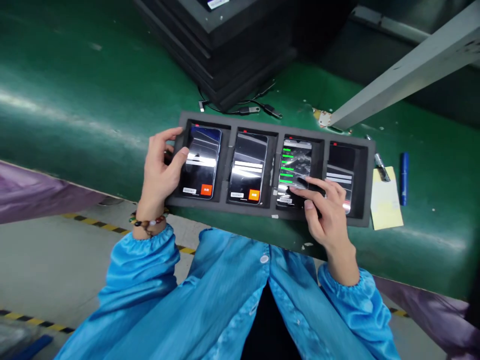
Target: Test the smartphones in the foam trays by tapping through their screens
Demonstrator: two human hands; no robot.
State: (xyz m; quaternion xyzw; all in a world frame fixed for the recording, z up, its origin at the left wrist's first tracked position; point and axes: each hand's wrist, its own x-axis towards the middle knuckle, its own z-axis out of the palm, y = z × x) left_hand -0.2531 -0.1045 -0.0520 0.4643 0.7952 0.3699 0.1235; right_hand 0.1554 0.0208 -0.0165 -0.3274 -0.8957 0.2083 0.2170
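A black foam tray (273, 202) lies in front of me with a smartphone in each of its compartments. My left hand (163, 167) grips the tray's left end, thumb over the rim beside the leftmost phone (202, 150). That phone and the phone to its right (247, 155) show dark screens with white bars and an orange box at the bottom. Green lines of text light up the third phone (294, 160). My right hand (328, 210) has its fingers spread, fingertips on or just over this screen's lower part. It partly covers the rightmost phone (341, 162).
Stacked black trays (225, 60) stand behind, with short cables (247, 109) at their foot. A grey metal post (397, 70) rises at the back right. Yellow sticky notes (386, 205), a clear pen (381, 167) and a blue marker (404, 177) lie right of the tray on the green table (93, 125).
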